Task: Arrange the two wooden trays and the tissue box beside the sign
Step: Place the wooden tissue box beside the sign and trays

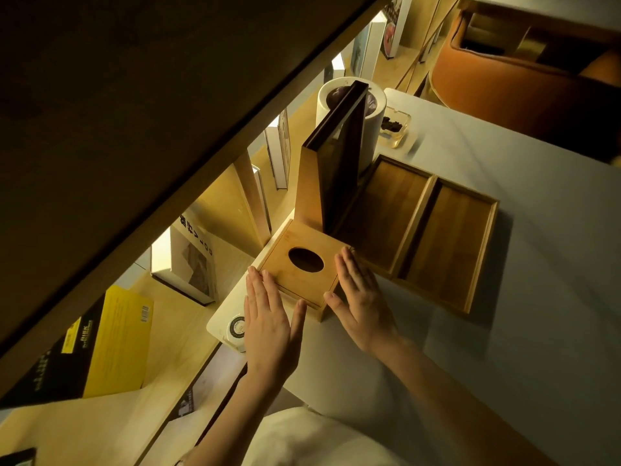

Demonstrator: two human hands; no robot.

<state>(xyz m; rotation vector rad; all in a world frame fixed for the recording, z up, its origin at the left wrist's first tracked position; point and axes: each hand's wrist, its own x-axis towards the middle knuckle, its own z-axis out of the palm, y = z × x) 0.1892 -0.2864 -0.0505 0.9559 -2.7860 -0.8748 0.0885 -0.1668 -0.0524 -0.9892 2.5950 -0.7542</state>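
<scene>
A square wooden tissue box (pixel 299 277) with an oval hole in its lid stands near the table's left edge. My left hand (pixel 268 317) lies flat against its left side, and my right hand (pixel 361 299) is flat against its right side, fingers straight. Directly behind the box rises the upright sign (pixel 336 173), a dark panel on a wooden stand. Two shallow wooden trays sit side by side to the right of the sign: the nearer-left tray (pixel 383 213) touches the sign's base, and the second tray (pixel 447 250) lies against the first.
A white cylinder (pixel 346 105) and a glass ashtray (pixel 396 124) stand behind the sign. A small round white object (pixel 237 327) sits at the table's left corner. Books fill the wooden shelf (pixel 188 317) on the left. An orange chair (pixel 524 72) is at the far side.
</scene>
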